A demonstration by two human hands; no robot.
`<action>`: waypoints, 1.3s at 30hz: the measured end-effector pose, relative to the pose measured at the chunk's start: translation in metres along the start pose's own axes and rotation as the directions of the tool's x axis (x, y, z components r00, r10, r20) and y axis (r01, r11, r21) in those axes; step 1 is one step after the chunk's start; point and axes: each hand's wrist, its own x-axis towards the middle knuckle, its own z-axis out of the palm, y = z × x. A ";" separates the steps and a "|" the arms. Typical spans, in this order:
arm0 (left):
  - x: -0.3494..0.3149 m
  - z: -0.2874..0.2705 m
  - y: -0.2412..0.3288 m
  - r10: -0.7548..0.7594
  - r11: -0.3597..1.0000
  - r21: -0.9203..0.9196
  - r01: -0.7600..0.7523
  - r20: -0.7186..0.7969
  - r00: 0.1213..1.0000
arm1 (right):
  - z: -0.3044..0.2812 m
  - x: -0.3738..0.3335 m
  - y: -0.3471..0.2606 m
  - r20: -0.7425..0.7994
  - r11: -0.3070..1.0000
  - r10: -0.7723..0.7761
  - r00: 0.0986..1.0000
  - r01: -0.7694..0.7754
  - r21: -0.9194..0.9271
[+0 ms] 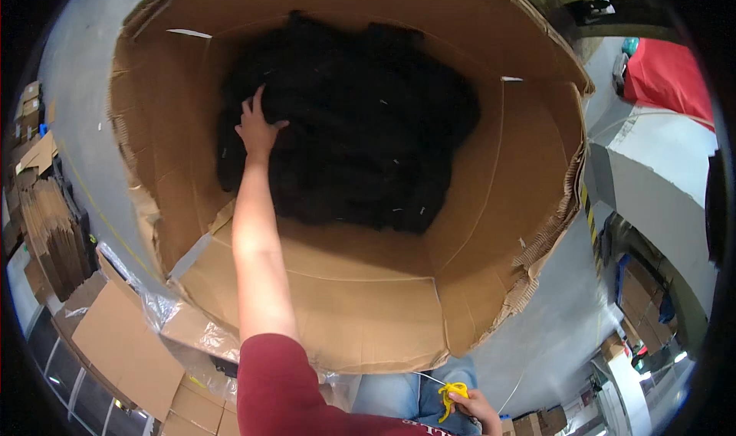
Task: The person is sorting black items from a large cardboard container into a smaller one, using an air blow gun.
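Observation:
My left hand (259, 129) reaches deep into a large cardboard box, its fingers spread and nothing seen in them. Right below it lies a heap of black cloth items (345, 137) with small pale bits scattered over them; whether the fingertips touch the heap I cannot tell. The box (360, 306) stands open in front of me, with a worn, ragged rim. Low at the right, by my jeans, my right hand (477, 407) is closed round a yellow-handled tool (451, 396). A thin pale length points from the tool towards the box; its exact kind is unclear.
Flattened cardboard (123, 344) and clear plastic wrap (161, 302) lie at the lower left, near a stack of folded cartons (50, 229). A red cover (668, 80) and a white-grey surface (652, 175) are at the right. Black-yellow tape (590, 221) marks an edge there.

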 end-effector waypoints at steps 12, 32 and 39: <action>-0.098 -0.086 0.038 0.116 0.617 -0.785 -0.062 0.013 0.993 | 0.016 -0.032 0.003 -0.011 0.918 -0.396 0.918 0.395 -0.036; -0.374 -0.312 0.121 -0.192 0.611 -0.766 -0.201 -0.389 0.901 | 0.047 -0.228 -0.127 -0.009 0.294 -0.932 0.361 0.744 -0.600; -0.375 -0.252 0.102 -0.075 -0.596 -0.746 0.296 0.418 0.905 | 0.049 -0.225 -0.136 0.046 0.266 -0.921 0.386 0.712 -0.650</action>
